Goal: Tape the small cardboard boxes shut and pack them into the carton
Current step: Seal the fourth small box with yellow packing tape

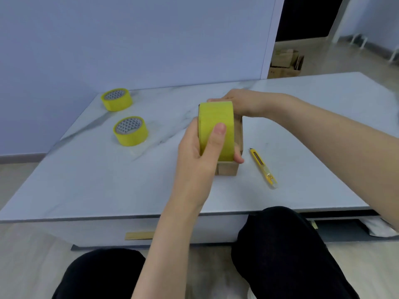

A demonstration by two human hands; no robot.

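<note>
A small brown cardboard box sits on the white marble table, mostly hidden behind a yellow tape roll held upright over it. My left hand grips that roll, thumb on its outer face and fingers curled under its right side. My right hand reaches in from the right and holds the far end of the box or tape; its fingertips are hidden behind the roll.
Two more yellow tape rolls lie flat at the table's left. A yellow utility knife lies right of the box. Cardboard cartons stand on the floor beyond the table. My knees are below the table's front edge.
</note>
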